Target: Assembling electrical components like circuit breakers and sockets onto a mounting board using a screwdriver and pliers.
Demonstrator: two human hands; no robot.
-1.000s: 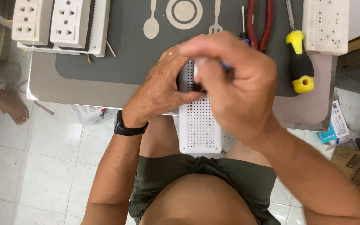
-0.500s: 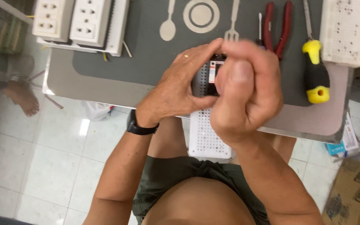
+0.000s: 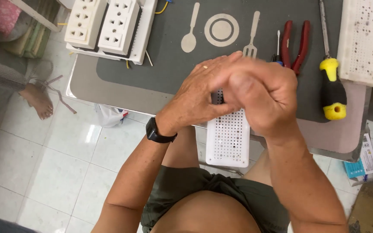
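Both my hands are closed around the top end of a white perforated power-strip casing [image 3: 228, 138], which hangs down over my lap just in front of the table edge. My left hand [image 3: 199, 95], with a black watch at the wrist, grips its upper left side. My right hand [image 3: 262, 92] wraps over the top from the right and hides that end. Whether the right hand also holds a small tool is hidden by its fingers.
A grey mat [image 3: 165, 51] with a spoon, plate and fork print covers the table. On it lie white socket blocks [image 3: 104, 23] at the far left, red-handled pliers [image 3: 294, 41], a yellow-black screwdriver [image 3: 332, 92] and another white perforated casing [image 3: 363, 39]. Another person's bare foot [image 3: 37, 100] rests on the floor at left.
My hands stay clasped on the casing's top end; the right hand has shifted slightly over it. The camera view has drifted a little.
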